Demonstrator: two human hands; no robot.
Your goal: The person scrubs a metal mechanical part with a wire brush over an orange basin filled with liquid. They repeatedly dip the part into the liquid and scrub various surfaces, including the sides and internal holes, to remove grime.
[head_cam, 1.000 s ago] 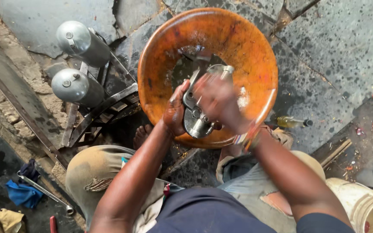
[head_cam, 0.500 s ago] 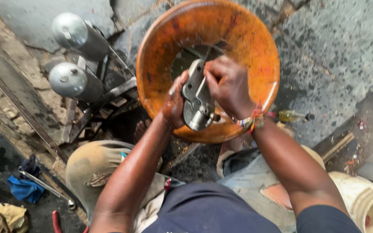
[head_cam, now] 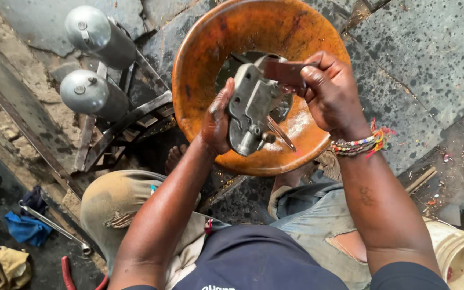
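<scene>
Both hands work a grey metal casting [head_cam: 251, 110] over an orange basin [head_cam: 210, 59].
Left hand [head_cam: 217, 119] grips the casting; right hand [head_cam: 331, 94] clamps a brown strip [head_cam: 285, 71]; oily fingers could slip.

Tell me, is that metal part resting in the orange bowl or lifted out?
Lifted out: both hands hold the metal part above the orange bowl.

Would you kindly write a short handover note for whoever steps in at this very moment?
Left hand: grips the grey metal part by its left edge, above the orange basin.
Right hand: presses a small dark flat piece against the part's top end.
A thin rod sticks out of the part's lower side. Dark liquid lies in the basin.
Nearby: two metal cylinders on a frame to the left, a white bucket at lower right.
Done: part is lifted out of the liquid. Left: cannot tell how much cleaning remains.
</scene>
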